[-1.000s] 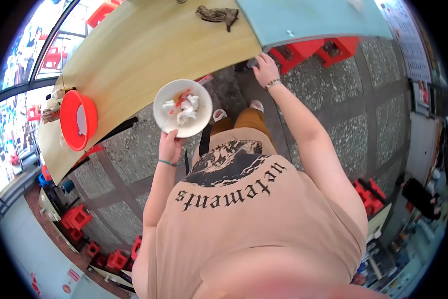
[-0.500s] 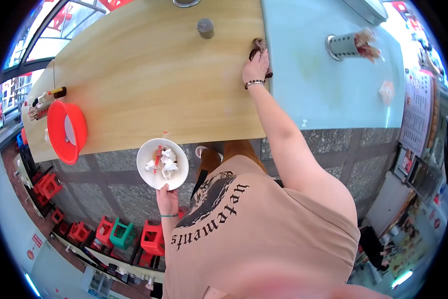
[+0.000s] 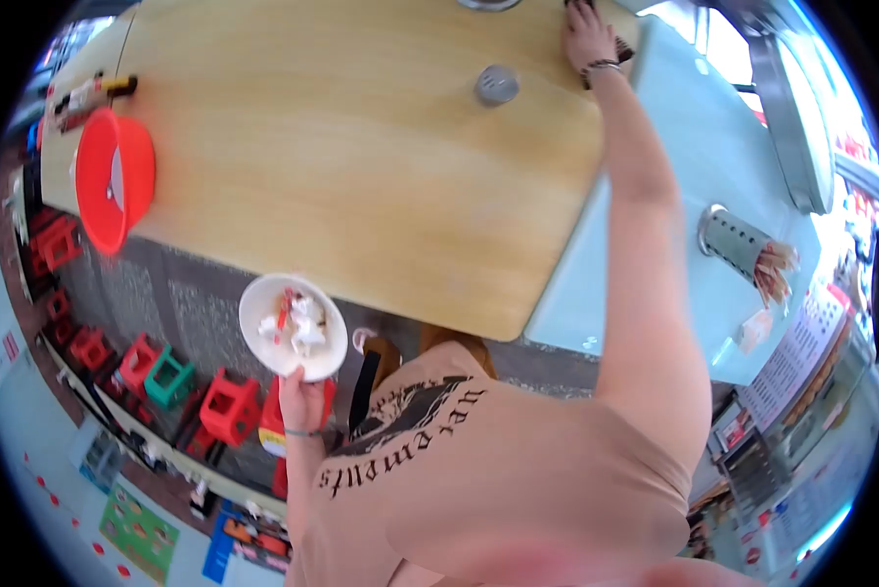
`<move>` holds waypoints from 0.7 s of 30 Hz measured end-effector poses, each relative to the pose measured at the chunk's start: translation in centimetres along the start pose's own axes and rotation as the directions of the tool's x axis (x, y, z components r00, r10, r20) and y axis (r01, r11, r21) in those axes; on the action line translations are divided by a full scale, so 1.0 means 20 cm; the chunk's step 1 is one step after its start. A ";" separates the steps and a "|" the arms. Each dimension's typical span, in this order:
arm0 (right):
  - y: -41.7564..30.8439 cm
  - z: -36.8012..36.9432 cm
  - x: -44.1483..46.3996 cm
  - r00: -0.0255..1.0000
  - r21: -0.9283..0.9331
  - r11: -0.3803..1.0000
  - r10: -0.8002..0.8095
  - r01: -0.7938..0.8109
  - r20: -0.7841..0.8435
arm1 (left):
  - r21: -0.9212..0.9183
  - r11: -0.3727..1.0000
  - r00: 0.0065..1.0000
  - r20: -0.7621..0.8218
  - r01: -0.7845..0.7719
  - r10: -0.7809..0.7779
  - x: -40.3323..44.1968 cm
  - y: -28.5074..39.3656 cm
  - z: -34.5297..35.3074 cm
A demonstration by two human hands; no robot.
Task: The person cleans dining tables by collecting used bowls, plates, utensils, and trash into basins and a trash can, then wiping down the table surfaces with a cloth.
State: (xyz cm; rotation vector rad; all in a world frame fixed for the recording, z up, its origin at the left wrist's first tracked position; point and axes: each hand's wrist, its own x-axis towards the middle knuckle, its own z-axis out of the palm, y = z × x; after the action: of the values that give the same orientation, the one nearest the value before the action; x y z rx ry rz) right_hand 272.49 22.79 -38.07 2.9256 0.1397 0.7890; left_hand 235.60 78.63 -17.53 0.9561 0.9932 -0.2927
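Note:
My left hand (image 3: 302, 401) grips the near rim of a white bowl (image 3: 324, 362), held just off the front edge of the wooden table (image 3: 361, 176). Crumpled white tissues (image 3: 307, 321) and a red-and-white wrapper lie in the bowl. At the far right of the wooden table, my right hand (image 3: 589, 37) presses on a dark striped cloth (image 3: 623, 49), which shows around the palm and fingers. A grey shaker (image 3: 497, 85) stands to the left of that hand.
An orange-red basin (image 3: 136, 181) sits at the left end beside bottles (image 3: 97, 93). On the adjoining pale blue table (image 3: 596, 264) are a perforated holder with wrapped sticks (image 3: 738, 242) and a crumpled tissue (image 3: 754, 331). Red stools (image 3: 232, 406) stand behind me at lower left.
My right hand has reached the cloth and moved with it along the wooden table toward the far edge. The bowl is still in my left hand. The view has turned and shifted.

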 end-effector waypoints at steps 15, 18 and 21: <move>-1.72 -1.16 -1.10 0.756 0.516 0.815 -0.157 -0.265 0.636 | -0.148 0.989 1.000 -0.018 -0.016 0.013 0.22 0.06 -0.20; -1.91 -1.11 -1.01 0.726 0.574 0.799 -0.287 -0.178 0.625 | -0.163 0.986 0.998 -0.051 -0.038 0.030 0.24 0.10 -0.32; -1.87 -0.84 -0.82 0.769 0.498 0.865 -0.277 -0.061 0.576 | -0.180 0.982 0.997 -0.055 -0.060 0.051 0.25 0.14 -0.46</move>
State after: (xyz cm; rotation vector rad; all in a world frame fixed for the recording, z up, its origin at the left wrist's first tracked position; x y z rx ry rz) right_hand 247.72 59.30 -36.56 3.4134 0.5162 -0.3580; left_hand 234.70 88.54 -21.80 0.8264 1.0189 -0.1293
